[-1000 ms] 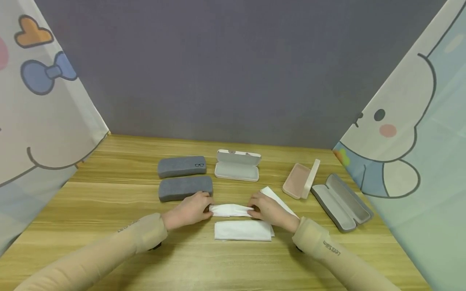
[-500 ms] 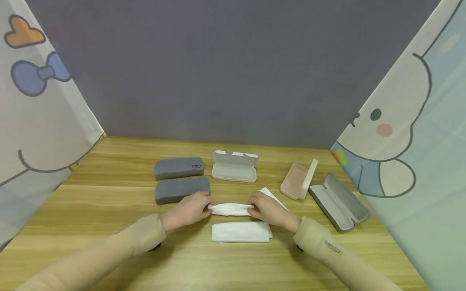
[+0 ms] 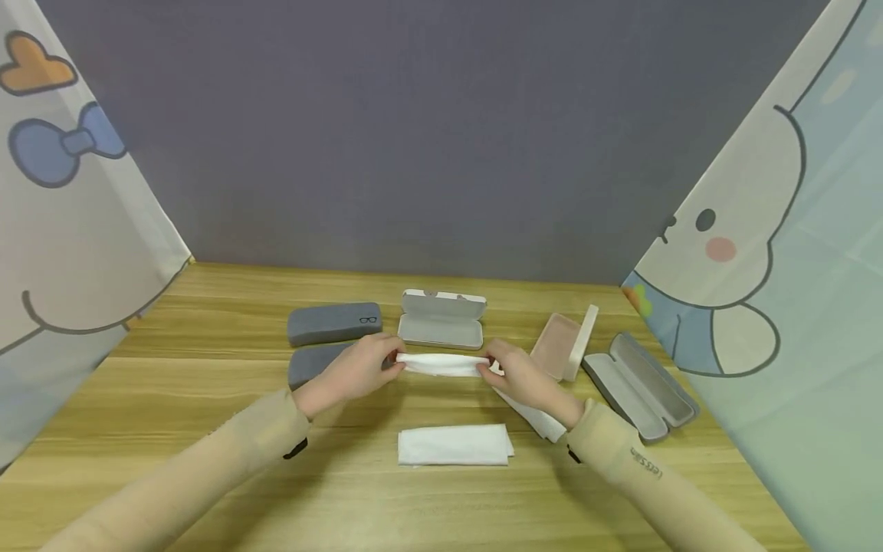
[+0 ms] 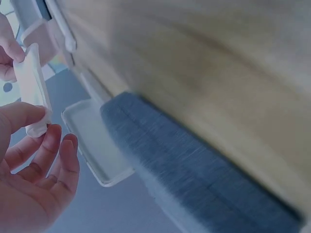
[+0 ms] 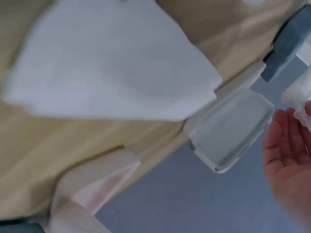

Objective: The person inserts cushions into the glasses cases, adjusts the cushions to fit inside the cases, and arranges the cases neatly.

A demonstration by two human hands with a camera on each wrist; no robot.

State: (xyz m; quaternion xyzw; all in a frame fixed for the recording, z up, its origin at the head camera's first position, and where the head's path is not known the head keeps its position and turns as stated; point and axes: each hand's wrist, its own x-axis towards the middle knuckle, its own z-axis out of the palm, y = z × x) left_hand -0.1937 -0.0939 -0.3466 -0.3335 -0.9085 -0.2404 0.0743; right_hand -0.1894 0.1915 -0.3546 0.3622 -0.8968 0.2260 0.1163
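A narrow folded white cloth (image 3: 441, 365) is held stretched between both hands, just in front of the open white glasses case (image 3: 440, 333). My left hand (image 3: 352, 376) pinches its left end between thumb and fingers, also plain in the left wrist view, where the cloth (image 4: 32, 87) looks lifted off the table. At the other end, my right hand (image 3: 522, 377) pinches the cloth; in the right wrist view only part of that hand (image 5: 290, 160) shows. The glasses case's lid stands up behind its pale grey inside.
Two closed grey glasses cases, one at the back (image 3: 334, 323) and one nearer (image 3: 313, 363), lie left. An open pink case (image 3: 555, 345) and an open grey case (image 3: 638, 387) stand right. One folded white cloth (image 3: 451, 446) lies in front; another (image 3: 534, 415) lies partly under the right forearm.
Both hands have moved away from me and up with the folded cloth, from beside the front cloth to the open white case. The left hand now covers part of the nearer grey case.
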